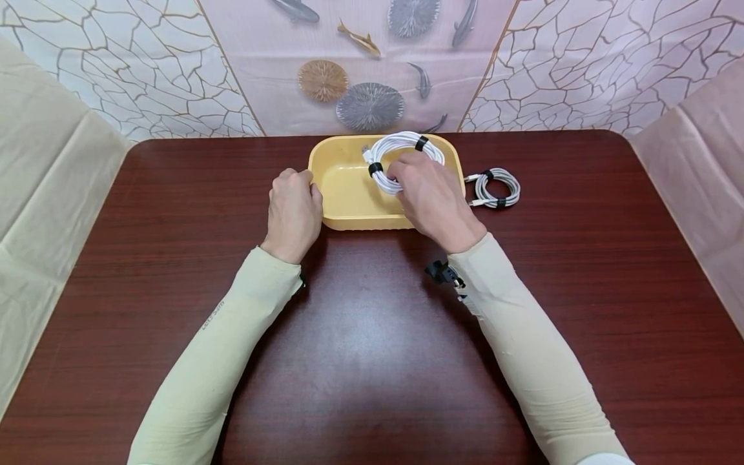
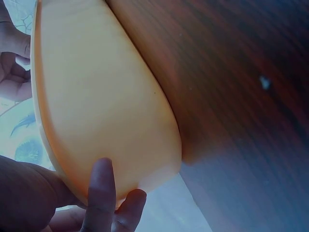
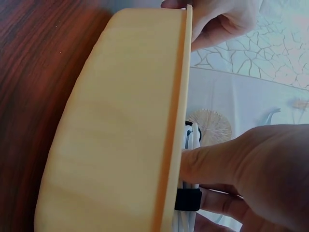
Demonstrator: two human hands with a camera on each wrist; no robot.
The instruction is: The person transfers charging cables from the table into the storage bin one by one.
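Observation:
A yellow plastic basin [image 1: 349,223] stands at the far side of the table. My left hand [image 1: 294,213] grips its left rim, and in the left wrist view the fingers [image 2: 102,183] lie against the outer wall. In my right hand [image 1: 433,200] is a coiled white cable [image 1: 383,174], bound with black straps, pinched between thumb and fingers at the level of the rim. The right wrist view shows the thumb [image 3: 198,162] on the coil, partly hidden behind the basin wall [image 3: 120,111]. A USB plug [image 1: 367,154] shows at the coil's left.
A second coiled cable [image 1: 501,188], grey-white with black straps, lies on the table just right of the basin. The dark red-brown wooden table [image 1: 360,361] reaches back to a patterned cloth [image 1: 372,64]. Light cloth [image 1: 46,168] hangs at the sides.

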